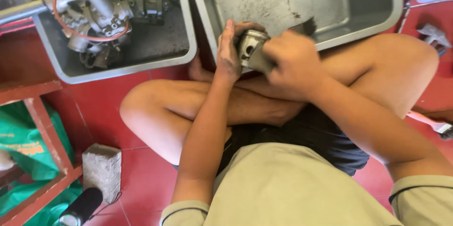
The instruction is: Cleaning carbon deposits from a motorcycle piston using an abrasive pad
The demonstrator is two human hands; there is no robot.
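Piston (251, 48): gripped by left hand (228, 52), wrist bent; brush (306, 27) clasped in right hand (289, 60), over tray (330, 4).

One view only, from a camera worn on the person's head, looking steeply down and slightly forward over the beige shirt at the bottom of the frame. It sits close: both forearms fill the centre, crossed bare legs lie below them, and two grey rectangular plastic trays (186, 42) run off the upper edge
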